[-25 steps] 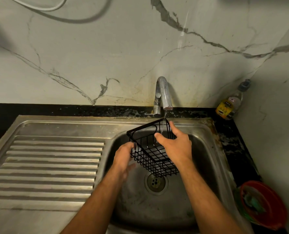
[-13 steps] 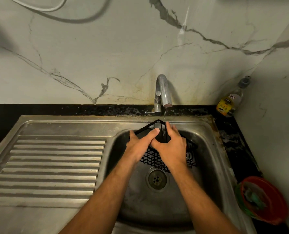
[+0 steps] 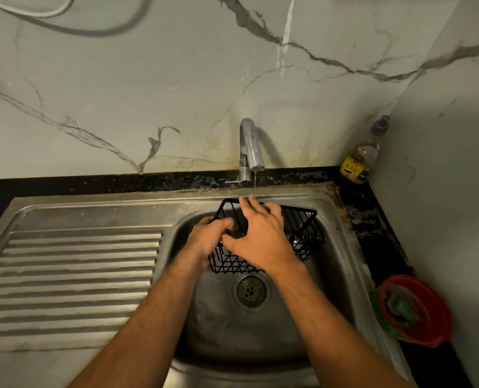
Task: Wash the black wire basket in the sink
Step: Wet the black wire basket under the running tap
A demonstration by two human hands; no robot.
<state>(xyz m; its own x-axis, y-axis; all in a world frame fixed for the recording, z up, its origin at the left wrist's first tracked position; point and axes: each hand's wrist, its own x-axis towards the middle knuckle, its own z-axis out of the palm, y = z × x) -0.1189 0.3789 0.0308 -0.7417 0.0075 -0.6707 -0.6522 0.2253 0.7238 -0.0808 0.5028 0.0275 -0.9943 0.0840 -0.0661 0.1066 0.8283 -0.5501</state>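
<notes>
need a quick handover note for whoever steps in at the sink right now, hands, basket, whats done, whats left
Left hand: fingers curled round the left rim of the basket, holding it over the sink bowl.
Right hand: spread across the basket, fingers straight, fingertips near the far rim under the tap.
Basket: tilted, above the drain, just in front of the tap.
Done: tap is on, a thin stream falls at the basket's far edge.
Left: rub and rinse all sides, shut the tap, set the basket to drain. Soap bottle stands in the back right corner, untouched.
</notes>
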